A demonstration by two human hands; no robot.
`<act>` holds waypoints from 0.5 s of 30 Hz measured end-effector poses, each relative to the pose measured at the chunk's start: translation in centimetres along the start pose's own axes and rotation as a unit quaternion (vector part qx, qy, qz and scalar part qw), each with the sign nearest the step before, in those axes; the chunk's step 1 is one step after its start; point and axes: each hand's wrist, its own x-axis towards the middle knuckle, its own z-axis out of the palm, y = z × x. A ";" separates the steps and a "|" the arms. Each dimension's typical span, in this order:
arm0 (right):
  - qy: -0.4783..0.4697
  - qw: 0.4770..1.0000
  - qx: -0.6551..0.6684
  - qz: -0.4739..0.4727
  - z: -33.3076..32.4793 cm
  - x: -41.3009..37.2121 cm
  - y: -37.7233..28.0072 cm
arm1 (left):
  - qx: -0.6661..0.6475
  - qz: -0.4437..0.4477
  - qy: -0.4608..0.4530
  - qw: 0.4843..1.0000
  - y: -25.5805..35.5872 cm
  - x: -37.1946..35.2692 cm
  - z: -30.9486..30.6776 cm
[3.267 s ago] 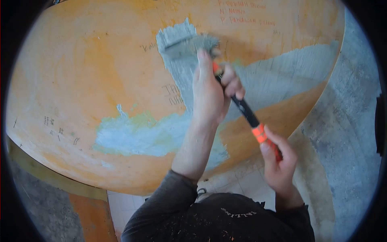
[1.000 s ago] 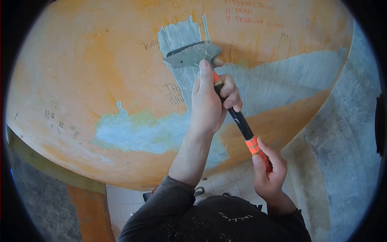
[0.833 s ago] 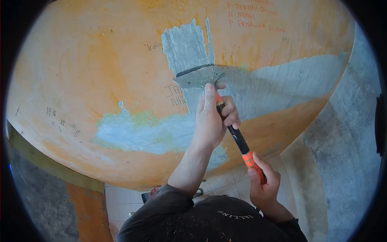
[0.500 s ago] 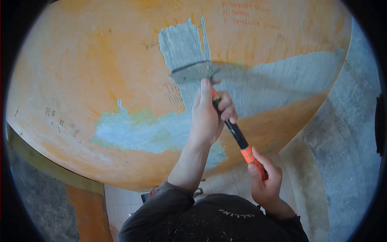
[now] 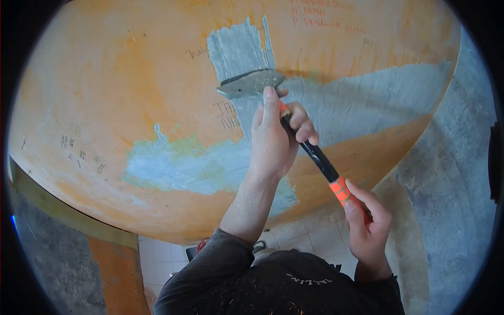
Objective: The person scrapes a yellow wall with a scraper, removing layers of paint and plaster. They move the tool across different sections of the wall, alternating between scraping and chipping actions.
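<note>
Your left hand (image 5: pixel 273 144) is clamped around the upper handle (image 5: pixel 321 164) of the wide scraper (image 5: pixel 252 84), thumb up against its head; your right hand (image 5: pixel 368 223) is closed on the orange-and-red lower end. The scraper's head lies at upper centre, over the lower part of a grey strip (image 5: pixel 236 50); whether its edge touches the surface, you cannot tell from here. The coating looks only partly off: that strip is bare, a grey band (image 5: pixel 386 94) runs to the right edge of the curved surface, and a pale blue patch (image 5: pixel 184 165) with greenish fringes sits left of centre. Orange coating (image 5: pixel 94 100) covers most of the left and top, plus the lower right, and a thin orange sliver (image 5: pixel 262 39) stands inside the strip's right side. Red writing (image 5: pixel 328 22) marks the coating at upper right.
</note>
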 end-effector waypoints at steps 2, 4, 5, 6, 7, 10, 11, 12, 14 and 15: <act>0.020 0.998 -0.027 -0.050 1.2 -0.3 1.3 | -0.029 0.002 -0.010 1.000 -0.4 0.0 -0.5; 0.027 0.992 -0.066 -0.107 2.1 -0.9 2.8 | -0.015 0.000 -0.022 1.000 -1.0 0.0 -1.5; 0.023 0.992 -0.073 -0.098 2.3 -1.1 3.3 | -0.019 0.005 -0.044 0.999 -1.2 0.2 -1.9; 0.023 0.992 -0.072 -0.100 2.4 -0.7 3.3 | -0.021 0.010 -0.064 0.998 -1.1 0.3 -1.8; 0.036 0.991 -0.055 -0.114 2.7 -0.1 3.2 | -0.019 0.012 -0.064 0.998 -0.8 0.6 -1.6; 0.035 0.993 -0.038 -0.102 2.5 -0.2 2.1 | 0.008 0.012 -0.046 0.999 0.1 0.9 -0.9; 0.022 0.996 -0.043 -0.080 2.3 -0.3 1.7 | 0.012 -0.002 -0.037 0.999 -0.1 0.6 -1.0; 0.021 0.995 -0.043 -0.083 2.3 -0.4 1.7 | 0.014 -0.015 -0.030 0.999 -0.3 0.4 -1.1; 0.009 0.995 -0.060 -0.078 2.3 -0.4 1.8 | 0.012 -0.016 -0.027 0.999 -0.2 0.7 -1.0; 0.009 0.995 -0.061 -0.077 2.3 0.0 1.7 | 0.008 0.005 -0.046 0.999 0.1 1.1 -0.9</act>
